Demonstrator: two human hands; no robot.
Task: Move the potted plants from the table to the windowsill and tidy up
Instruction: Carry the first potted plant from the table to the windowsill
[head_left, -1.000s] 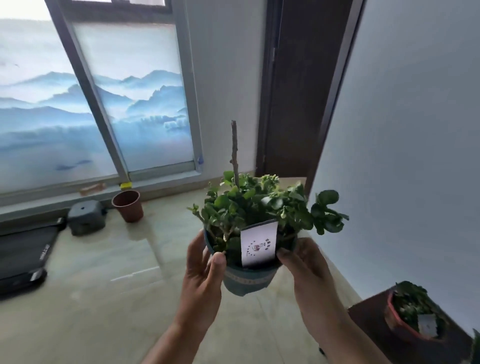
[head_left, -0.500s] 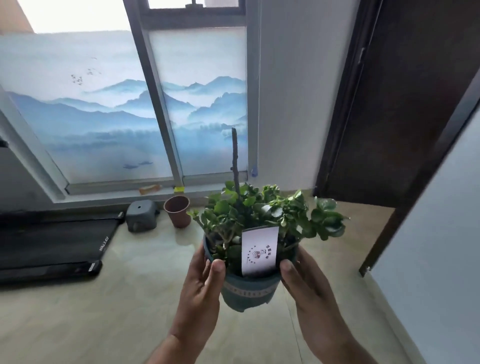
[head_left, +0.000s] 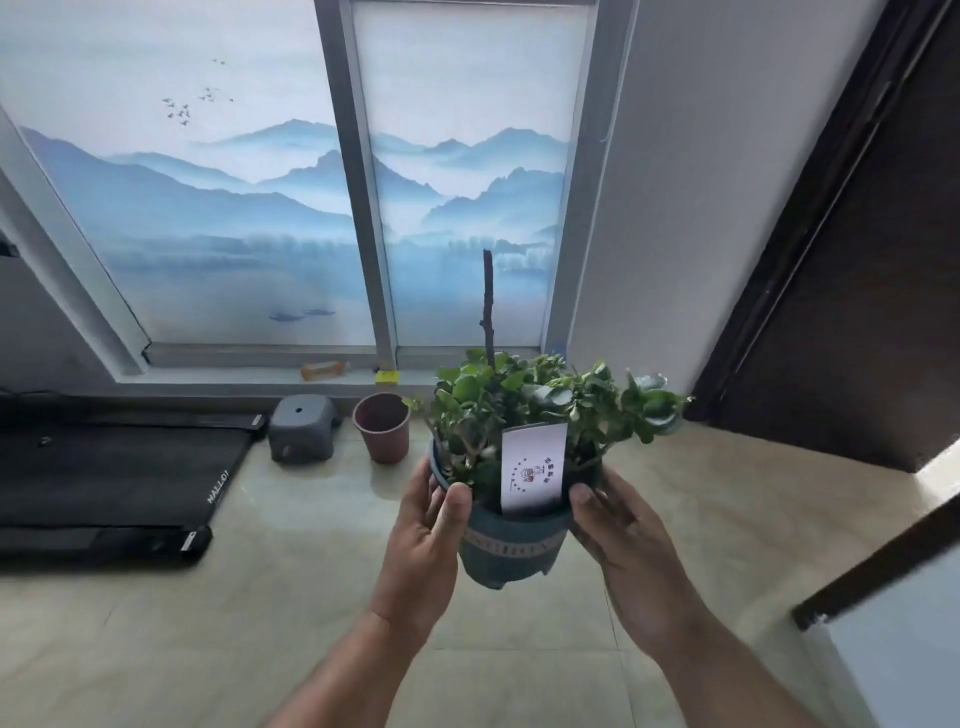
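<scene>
Both hands are cupping the potted plant upright in mid-air, the left hand and the right hand curling around opposite sides of the pot. The windowsill is lying ahead and lower left, beyond the empty brown pot on the floor.

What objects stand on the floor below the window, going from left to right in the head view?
Black flat treadmill → small grey plastic stool → empty reddish-brown plastic pot → blue-green pot with a leafy plant, held above the floor.
</scene>
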